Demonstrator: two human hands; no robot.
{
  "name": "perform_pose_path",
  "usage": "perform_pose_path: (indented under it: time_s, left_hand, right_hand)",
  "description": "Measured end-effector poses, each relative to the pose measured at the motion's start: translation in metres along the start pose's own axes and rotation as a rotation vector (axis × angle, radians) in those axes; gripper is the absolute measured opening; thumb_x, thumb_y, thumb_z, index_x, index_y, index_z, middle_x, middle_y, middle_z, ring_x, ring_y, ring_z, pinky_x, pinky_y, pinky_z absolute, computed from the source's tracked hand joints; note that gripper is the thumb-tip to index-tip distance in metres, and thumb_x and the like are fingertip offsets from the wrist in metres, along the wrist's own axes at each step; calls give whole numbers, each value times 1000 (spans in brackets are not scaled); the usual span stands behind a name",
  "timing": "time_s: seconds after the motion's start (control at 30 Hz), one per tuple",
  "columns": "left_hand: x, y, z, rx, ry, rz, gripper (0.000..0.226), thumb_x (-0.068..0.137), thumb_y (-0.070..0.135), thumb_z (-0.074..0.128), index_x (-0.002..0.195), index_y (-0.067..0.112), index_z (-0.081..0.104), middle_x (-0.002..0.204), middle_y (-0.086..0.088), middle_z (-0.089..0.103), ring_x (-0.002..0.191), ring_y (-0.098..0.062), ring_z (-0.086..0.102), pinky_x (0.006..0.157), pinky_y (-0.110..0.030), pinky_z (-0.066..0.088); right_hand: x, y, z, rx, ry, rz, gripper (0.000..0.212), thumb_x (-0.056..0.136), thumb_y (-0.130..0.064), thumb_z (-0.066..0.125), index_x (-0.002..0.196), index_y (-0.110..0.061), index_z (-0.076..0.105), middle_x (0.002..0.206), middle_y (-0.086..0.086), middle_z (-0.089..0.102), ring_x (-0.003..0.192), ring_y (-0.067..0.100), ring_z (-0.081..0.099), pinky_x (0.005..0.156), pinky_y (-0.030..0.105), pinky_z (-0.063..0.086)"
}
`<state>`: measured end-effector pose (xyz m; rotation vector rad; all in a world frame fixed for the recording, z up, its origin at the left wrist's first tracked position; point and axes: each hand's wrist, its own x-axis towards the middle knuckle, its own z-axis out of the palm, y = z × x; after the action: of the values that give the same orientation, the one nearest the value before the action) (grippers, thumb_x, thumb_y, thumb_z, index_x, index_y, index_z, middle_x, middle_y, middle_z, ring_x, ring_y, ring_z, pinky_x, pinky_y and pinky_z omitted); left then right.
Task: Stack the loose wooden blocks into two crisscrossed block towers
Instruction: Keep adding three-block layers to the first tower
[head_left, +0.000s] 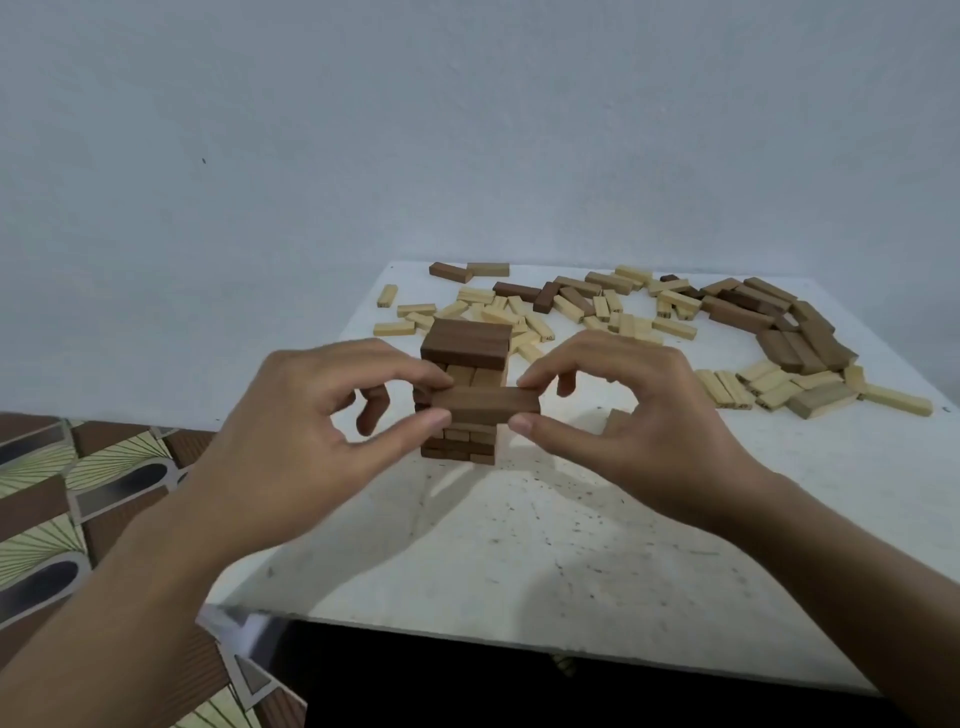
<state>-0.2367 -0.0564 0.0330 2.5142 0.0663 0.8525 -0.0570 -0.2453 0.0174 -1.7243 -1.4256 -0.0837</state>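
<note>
Two hands logged on one dark block (485, 405): my left hand (311, 415) pinches its left end between thumb and forefinger; my right hand (623, 415) pinches the right end the same way; block held level between them, in front of the tower (464, 345); tower stands just beyond both hands, crisscrossed layers, dark course on top; loose blocks (649, 312), pale and dark, scattered beyond the right hand and out to its right; white table (545, 545), speckled and scuffed, under both hands; pale blue-grey wall (363, 130) behind; I note patterned floor (62, 493) left of the left forearm.
</note>
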Motion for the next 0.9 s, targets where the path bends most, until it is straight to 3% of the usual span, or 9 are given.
perform_pose_path:
  time_s: [0.17,0.43,0.7,0.8,0.9]
  left_hand:
    - [15,-18,-5,-47,56,-49,16,84,38,74,99,31,78,83,9,69,74,-13,57,71,-14,36]
    - [21,-42,3,-30,57,-52,20,85,35,75,102,25,79,92,9,72,78,-14,62,78,-5,35]
    - [23,-48,8,-24,65,-23,19,84,33,76,101,25,79,98,13,69,76,-18,61,78,-7,37]
    - [22,-51,11,-30,67,-29,21,85,35,76,103,27,78,101,11,68,77,-18,60,78,-10,38]
    - [21,-55,13,-27,53,-59,34,87,45,77,119,33,71,111,13,65,89,-19,61,75,-21,41]
  right_hand:
    - [19,0,13,-9,93,13,19,84,-39,78,97,-26,74,93,-18,67,97,12,61,88,27,47]
    - [30,8,28,-73,117,70,19,82,-41,79,96,-29,75,93,-20,67,95,8,59,86,33,49]
    - [30,10,30,-77,128,84,21,81,-44,78,96,-30,74,95,-19,65,95,9,59,86,42,50]
    - [29,11,30,-84,123,90,22,80,-43,80,97,-30,74,96,-18,65,96,9,59,85,36,50]
    - [29,11,27,-89,125,106,30,79,-45,81,105,-33,72,102,-20,64,100,5,58,84,13,42]
